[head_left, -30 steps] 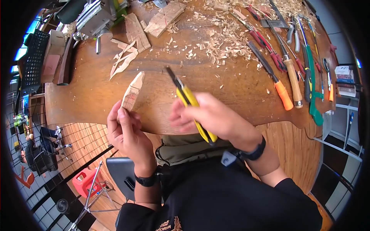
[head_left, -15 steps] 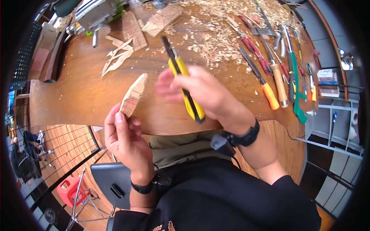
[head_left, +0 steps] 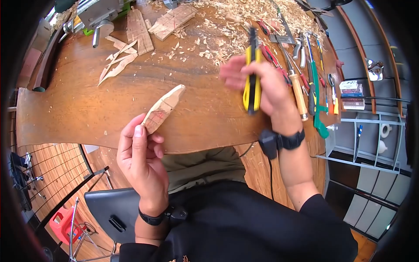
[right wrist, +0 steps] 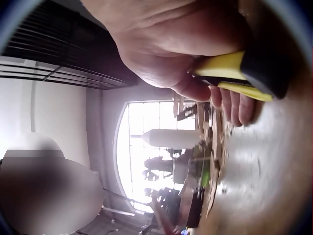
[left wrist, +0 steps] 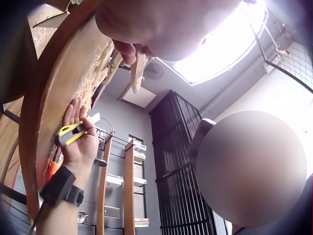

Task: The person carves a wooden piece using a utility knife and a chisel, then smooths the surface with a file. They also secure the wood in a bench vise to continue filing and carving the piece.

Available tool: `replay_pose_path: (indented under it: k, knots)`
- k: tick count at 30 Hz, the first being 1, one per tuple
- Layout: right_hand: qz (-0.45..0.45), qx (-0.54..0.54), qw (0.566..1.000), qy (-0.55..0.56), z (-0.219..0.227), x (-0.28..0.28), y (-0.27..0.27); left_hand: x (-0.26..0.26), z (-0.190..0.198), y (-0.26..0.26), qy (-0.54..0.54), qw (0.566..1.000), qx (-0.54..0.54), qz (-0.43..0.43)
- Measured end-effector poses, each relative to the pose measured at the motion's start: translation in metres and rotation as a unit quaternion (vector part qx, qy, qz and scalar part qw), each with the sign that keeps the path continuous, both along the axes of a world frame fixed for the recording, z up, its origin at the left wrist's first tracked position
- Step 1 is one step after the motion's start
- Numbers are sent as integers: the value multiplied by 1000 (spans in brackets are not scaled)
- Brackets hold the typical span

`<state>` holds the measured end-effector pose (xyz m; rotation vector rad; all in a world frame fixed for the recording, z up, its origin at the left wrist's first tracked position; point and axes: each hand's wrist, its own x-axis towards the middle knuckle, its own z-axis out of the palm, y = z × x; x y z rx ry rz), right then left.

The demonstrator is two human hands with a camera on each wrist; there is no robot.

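Note:
My left hand (head_left: 143, 162) pinches the lower end of a small carved wood piece (head_left: 165, 109) between thumb and fingers, above the front of the bench. The piece is pale, tapers toward its far end and carries red and dark pencil lines. To the right, my right hand (head_left: 271, 85) holds a yellow and black utility knife (head_left: 252, 89) under its thumb across the palm, fingers stretched out to the left. The knife's blade end points away toward the back of the bench. In the right wrist view, the thumb lies against the yellow knife body (right wrist: 222, 68).
Wood shavings (head_left: 222, 37) cover the back of the wooden bench (head_left: 78, 118). Thin offcuts (head_left: 120, 65) and marked boards (head_left: 172, 22) lie at back left beside a metal vise (head_left: 99, 19). On the right are a wooden-handled tool (head_left: 298, 96), a green-handled saw (head_left: 318, 109) and several other tools.
My right hand has swung right and away from me with the utility knife, toward the row of tools. The left hand still pinches the wood piece. The head view has shifted rightward.

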<state>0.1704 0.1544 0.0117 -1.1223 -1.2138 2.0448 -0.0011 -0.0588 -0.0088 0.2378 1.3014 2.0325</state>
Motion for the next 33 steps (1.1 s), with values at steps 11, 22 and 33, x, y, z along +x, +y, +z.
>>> replay_pose_path:
  k: [11,22,33]
  knots:
    - [-57,8,998,2,16,2,-34,13,1,0,-19,995,18,-95]
    - [-33,-27,993,112,-9,1,-80,25,-9,37,501,853,-22,-146]
    - [-69,-84,985,134,-19,17,-67,40,-15,48,517,831,25,-203]
